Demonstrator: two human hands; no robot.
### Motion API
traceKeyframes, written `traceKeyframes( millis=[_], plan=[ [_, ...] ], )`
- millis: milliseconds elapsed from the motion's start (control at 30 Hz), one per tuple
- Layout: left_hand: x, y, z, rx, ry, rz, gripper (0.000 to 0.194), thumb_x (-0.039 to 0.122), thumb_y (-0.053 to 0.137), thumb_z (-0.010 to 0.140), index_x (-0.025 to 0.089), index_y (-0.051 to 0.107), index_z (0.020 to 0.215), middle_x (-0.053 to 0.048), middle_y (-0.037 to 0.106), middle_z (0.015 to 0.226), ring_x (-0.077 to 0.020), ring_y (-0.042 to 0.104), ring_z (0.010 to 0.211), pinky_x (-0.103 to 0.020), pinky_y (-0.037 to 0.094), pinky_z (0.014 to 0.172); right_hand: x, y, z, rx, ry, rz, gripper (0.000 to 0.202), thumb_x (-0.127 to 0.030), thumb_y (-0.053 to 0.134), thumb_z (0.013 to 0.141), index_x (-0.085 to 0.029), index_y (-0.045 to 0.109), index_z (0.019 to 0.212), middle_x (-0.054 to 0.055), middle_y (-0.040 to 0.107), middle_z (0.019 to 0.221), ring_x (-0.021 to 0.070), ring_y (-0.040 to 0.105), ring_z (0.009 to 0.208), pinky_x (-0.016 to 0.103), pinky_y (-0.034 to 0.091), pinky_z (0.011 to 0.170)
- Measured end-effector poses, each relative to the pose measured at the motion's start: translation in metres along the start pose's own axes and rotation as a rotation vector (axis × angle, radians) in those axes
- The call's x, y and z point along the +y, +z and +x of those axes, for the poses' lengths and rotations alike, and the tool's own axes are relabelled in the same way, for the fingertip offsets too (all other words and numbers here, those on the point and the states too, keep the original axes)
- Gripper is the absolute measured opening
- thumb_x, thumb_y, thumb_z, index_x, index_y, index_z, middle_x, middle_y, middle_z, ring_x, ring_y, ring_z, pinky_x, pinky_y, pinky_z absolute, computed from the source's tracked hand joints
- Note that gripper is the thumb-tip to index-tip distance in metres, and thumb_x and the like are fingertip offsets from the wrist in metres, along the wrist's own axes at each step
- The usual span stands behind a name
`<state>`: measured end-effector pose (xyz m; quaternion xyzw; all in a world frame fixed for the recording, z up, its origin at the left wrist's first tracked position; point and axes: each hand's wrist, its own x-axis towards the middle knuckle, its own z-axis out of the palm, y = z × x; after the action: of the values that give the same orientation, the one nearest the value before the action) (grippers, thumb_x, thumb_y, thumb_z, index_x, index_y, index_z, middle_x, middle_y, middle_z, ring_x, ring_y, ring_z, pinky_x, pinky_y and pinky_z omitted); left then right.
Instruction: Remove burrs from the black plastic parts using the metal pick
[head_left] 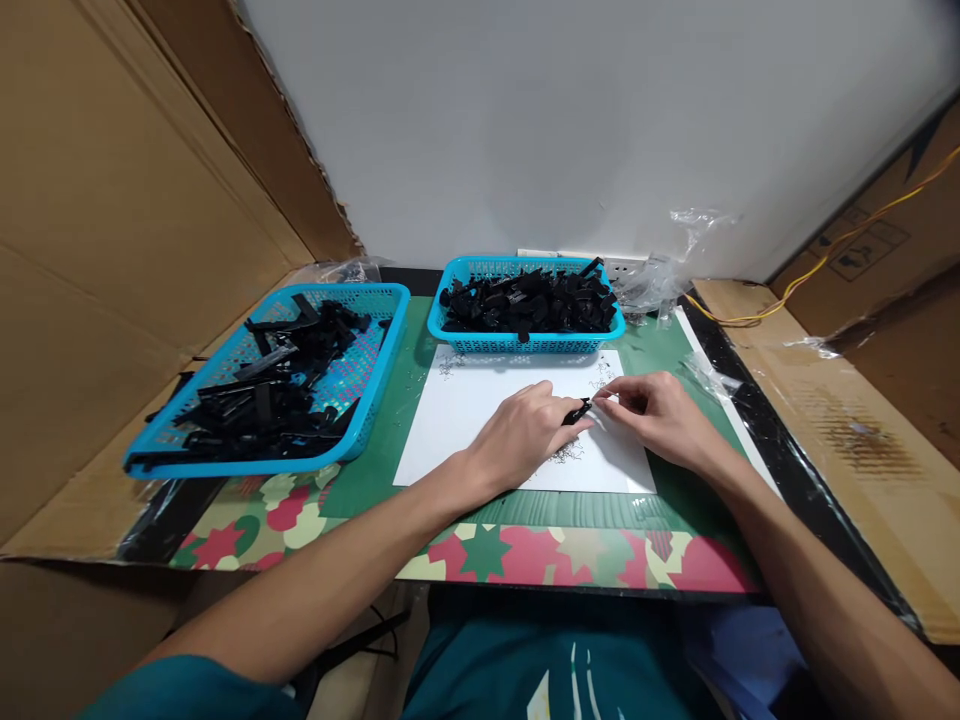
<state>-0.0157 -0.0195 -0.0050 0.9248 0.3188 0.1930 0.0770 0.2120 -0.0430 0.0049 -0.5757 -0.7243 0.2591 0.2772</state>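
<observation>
Over a white sheet (465, 420), my left hand (525, 430) is closed around a small black plastic piece (577, 412), whose end sticks out past the fingertips. My right hand (652, 415) meets that end with thumb and forefinger pinched together. Whatever sits in this pinch is too small to make out. Tiny dark bits (568, 452), like little springs or wires, lie scattered on the sheet under and around the hands.
A blue basket (525, 345) heaped with black pieces (532, 300) stands behind the sheet. Another blue basket (382, 370) with longer black parts (262, 400) is at left. Cardboard walls (112, 220) flank the table; clear plastic film (660, 280) and a yellow cable (810, 270) lie at right.
</observation>
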Motion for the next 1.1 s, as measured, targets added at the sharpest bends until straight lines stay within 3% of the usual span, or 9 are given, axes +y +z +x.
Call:
traceKeyframes(
  millis=[100,200,333,533,700,1100],
  plan=[
    [0.000,-0.002,0.000,-0.017,-0.009,-0.019,0.034,0.038,0.062,0.104,0.013,0.075,0.122,-0.008,0.069,0.088,-0.0229,0.066,0.085,-0.032,0.051,0.075,0.002,-0.005,0.001,0.060,-0.073,0.006,0.032,-0.035,0.055,0.099,-0.019,0.083,0.101,0.007,0.075,0.084,0.0199,0.063,0.072,0.031,0.045,0.065],
    [0.000,-0.005,0.000,-0.035,-0.025,-0.042,0.033,0.037,0.063,0.104,0.013,0.075,0.124,-0.008,0.067,0.088,-0.0225,0.065,0.083,-0.032,0.051,0.075,0.005,-0.005,0.002,0.139,-0.161,0.027,0.029,-0.034,0.057,0.099,-0.023,0.084,0.104,0.009,0.078,0.108,0.0245,0.072,0.092,0.036,0.053,0.081],
    [-0.001,-0.008,0.001,-0.068,-0.029,-0.064,0.034,0.038,0.060,0.105,0.015,0.075,0.126,-0.007,0.064,0.084,-0.0219,0.064,0.081,-0.031,0.051,0.074,0.005,0.001,0.000,0.323,-0.110,0.099,0.018,-0.035,0.071,0.093,-0.022,0.083,0.091,0.009,0.081,0.098,0.0262,0.075,0.088,0.040,0.058,0.083],
    [-0.005,-0.007,0.002,-0.082,-0.037,-0.125,0.034,0.035,0.059,0.106,0.015,0.073,0.128,-0.007,0.063,0.088,-0.0208,0.063,0.083,-0.030,0.051,0.076,-0.003,0.019,0.002,0.422,0.052,0.487,0.024,-0.040,0.083,0.084,-0.018,0.073,0.083,0.008,0.078,0.088,0.0228,0.077,0.074,0.038,0.067,0.071],
    [-0.007,-0.006,0.003,-0.095,0.000,-0.108,0.034,0.037,0.055,0.108,0.016,0.072,0.128,-0.006,0.060,0.086,-0.0232,0.063,0.087,-0.032,0.051,0.077,-0.006,0.029,0.005,0.409,0.057,0.484,0.027,-0.042,0.083,0.084,-0.019,0.068,0.080,0.006,0.075,0.084,0.0210,0.075,0.071,0.038,0.068,0.072],
    [-0.007,-0.004,0.003,-0.090,0.013,-0.147,0.033,0.037,0.053,0.108,0.015,0.074,0.122,-0.008,0.063,0.087,-0.0239,0.062,0.089,-0.034,0.051,0.082,-0.004,0.028,0.003,0.412,0.054,0.427,0.025,-0.041,0.080,0.085,-0.020,0.068,0.078,0.005,0.075,0.081,0.0212,0.075,0.067,0.036,0.066,0.066]
  ],
)
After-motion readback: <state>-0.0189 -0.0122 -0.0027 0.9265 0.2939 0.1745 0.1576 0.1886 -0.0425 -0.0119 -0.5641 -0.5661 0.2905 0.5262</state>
